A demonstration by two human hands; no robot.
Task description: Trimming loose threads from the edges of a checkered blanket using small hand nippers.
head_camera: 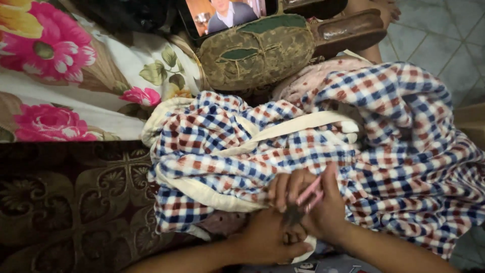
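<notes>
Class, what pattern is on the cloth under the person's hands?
The cloth is blue, red and white check, seen in the head view.

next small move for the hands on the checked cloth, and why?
Probably draw the pink tool in the right hand a little further along the edge. The left hand pinches the checked cloth right beside it, both hands bunched at one spot; what the tool does is blurred.

Home interior, floor-level living space. Evidence: floral bedsheet (76, 76) with big pink blooms, dark patterned rug (76, 202), grey tiled floor (439, 30), phone screen (227, 15) propped up playing video, worn olive cloth pouch (257, 50), checked garment (384, 146) heaped for hand sewing. Domestic clutter throughout; nothing here looks like shop or workshop fittings.
</notes>
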